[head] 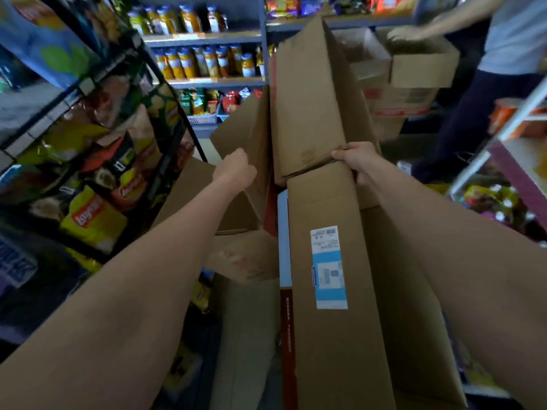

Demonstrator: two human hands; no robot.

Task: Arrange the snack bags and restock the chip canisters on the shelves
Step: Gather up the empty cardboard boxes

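Note:
A large brown cardboard box (322, 261) with a white and blue label stands in front of me, its flaps raised. My left hand (235, 170) grips the edge of the left flap (251, 137). My right hand (356, 161) holds the near edge of the tall middle flap (310, 108). What lies inside the box is hidden by the flaps. Yellow and red snack bags (94, 214) fill a black wire rack (165, 93) on my left. No chip canisters show clearly.
More cardboard boxes (420, 66) are stacked behind, where another person (503, 54) reaches onto one. Bottles line the back shelves (204, 39). A shelf edge (485, 155) with packets juts in at the right. Flattened cartons (245, 321) lie low at the left.

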